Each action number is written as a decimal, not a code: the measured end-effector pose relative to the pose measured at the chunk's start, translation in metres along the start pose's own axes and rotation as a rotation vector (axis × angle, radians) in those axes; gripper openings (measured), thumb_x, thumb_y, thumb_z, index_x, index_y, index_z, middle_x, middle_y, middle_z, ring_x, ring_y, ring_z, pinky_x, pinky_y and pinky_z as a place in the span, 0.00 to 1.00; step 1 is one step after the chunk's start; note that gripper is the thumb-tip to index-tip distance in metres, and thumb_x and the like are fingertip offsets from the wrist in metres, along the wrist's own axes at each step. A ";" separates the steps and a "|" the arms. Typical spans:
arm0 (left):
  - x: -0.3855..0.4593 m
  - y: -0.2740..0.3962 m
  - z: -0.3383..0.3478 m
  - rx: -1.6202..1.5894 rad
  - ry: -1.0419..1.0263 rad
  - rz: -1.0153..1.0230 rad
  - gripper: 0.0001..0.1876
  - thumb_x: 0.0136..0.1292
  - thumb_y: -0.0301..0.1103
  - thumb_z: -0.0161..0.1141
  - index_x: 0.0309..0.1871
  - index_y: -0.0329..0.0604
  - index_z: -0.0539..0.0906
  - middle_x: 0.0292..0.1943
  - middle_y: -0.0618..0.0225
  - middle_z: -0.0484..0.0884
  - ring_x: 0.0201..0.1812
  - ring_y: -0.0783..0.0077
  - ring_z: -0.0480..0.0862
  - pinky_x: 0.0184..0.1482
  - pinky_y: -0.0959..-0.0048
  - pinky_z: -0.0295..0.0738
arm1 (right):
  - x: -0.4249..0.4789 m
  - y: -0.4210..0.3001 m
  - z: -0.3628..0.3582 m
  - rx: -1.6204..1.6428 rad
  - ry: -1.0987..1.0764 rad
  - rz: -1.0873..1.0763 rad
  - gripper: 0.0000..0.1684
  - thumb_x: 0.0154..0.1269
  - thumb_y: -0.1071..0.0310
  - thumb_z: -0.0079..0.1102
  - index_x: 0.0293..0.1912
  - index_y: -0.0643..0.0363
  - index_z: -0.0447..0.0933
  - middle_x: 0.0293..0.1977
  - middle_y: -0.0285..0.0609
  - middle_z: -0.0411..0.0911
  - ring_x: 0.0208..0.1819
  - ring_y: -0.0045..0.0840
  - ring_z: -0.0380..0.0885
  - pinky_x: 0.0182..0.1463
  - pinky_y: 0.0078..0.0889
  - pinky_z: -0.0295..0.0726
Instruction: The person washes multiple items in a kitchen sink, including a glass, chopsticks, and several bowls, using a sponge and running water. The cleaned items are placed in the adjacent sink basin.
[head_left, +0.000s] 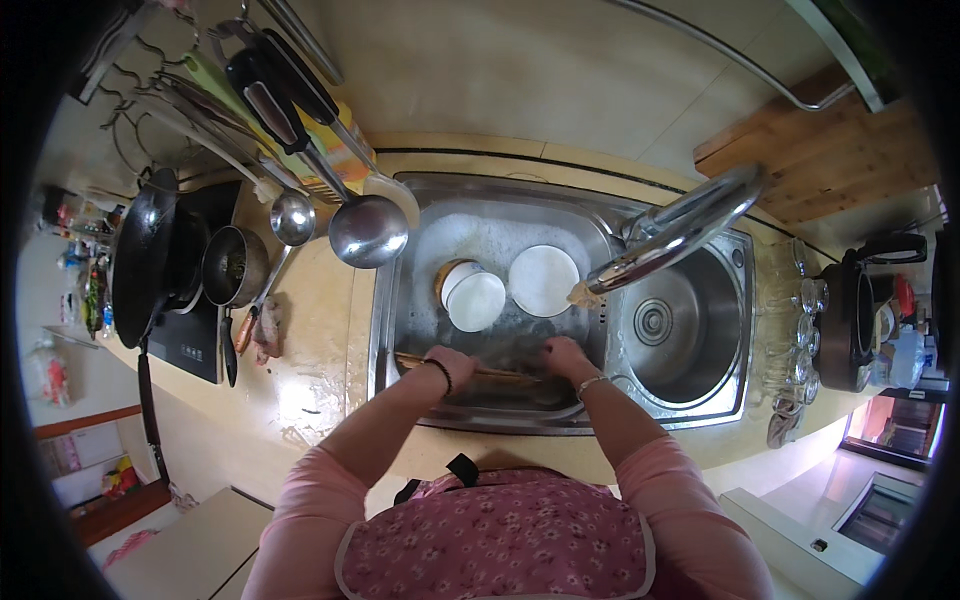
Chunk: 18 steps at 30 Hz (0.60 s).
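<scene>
My left hand (452, 367) is closed around a bundle of wooden chopsticks (495, 374), low over the water in the large basin of a stainless steel sink (386, 300). To the right, my right hand (564, 357) is at the water near the far ends of the sticks; whether it grips anything is unclear. Beyond the hands, a white bowl (476, 301) leans against another bowl (455, 276) with a brown outside. A round white dish (544, 280) lies beside them in the soapy water.
A chrome faucet (667, 232) arches over the divider by the small round basin (686, 330). Several glasses (802, 330) stand to the right. Ladles (369, 231) hang at upper left, near a small pan (235, 266), a wok (146, 259) and a knife (229, 349). A wooden board (817, 150) is behind.
</scene>
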<state>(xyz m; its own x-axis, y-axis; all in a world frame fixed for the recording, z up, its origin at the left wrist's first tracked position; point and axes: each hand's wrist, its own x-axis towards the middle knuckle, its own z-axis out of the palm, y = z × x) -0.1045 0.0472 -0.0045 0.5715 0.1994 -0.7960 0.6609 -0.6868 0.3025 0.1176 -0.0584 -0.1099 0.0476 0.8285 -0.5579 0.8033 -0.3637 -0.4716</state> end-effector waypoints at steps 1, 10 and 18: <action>-0.012 -0.006 -0.008 0.022 0.042 -0.007 0.14 0.57 0.34 0.49 0.45 0.38 0.74 0.43 0.51 0.78 0.45 0.54 0.78 0.45 0.60 0.72 | -0.004 -0.001 -0.004 -0.012 0.038 0.020 0.12 0.54 0.61 0.51 0.32 0.60 0.76 0.35 0.53 0.75 0.39 0.45 0.74 0.44 0.45 0.73; -0.021 -0.005 -0.018 -0.808 0.552 0.117 0.18 0.59 0.46 0.54 0.43 0.40 0.71 0.28 0.61 0.77 0.31 0.63 0.77 0.35 0.68 0.70 | -0.051 -0.081 -0.004 1.069 -0.022 0.053 0.19 0.66 0.56 0.44 0.44 0.62 0.72 0.36 0.42 0.76 0.40 0.30 0.76 0.43 0.30 0.74; 0.002 0.080 0.001 -1.260 1.192 0.186 0.08 0.61 0.33 0.55 0.39 0.42 0.71 0.26 0.76 0.72 0.26 0.81 0.72 0.29 0.80 0.68 | -0.036 -0.133 0.007 2.314 -0.282 0.025 0.25 0.67 0.47 0.35 0.50 0.57 0.67 0.38 0.46 0.75 0.40 0.34 0.75 0.45 0.35 0.74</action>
<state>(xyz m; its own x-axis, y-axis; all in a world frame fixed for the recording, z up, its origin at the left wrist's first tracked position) -0.0509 -0.0074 0.0172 0.3091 0.9465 -0.0923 0.1612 0.0435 0.9860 0.0047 -0.0427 -0.0319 -0.1729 0.8340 -0.5240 -0.9695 -0.2378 -0.0585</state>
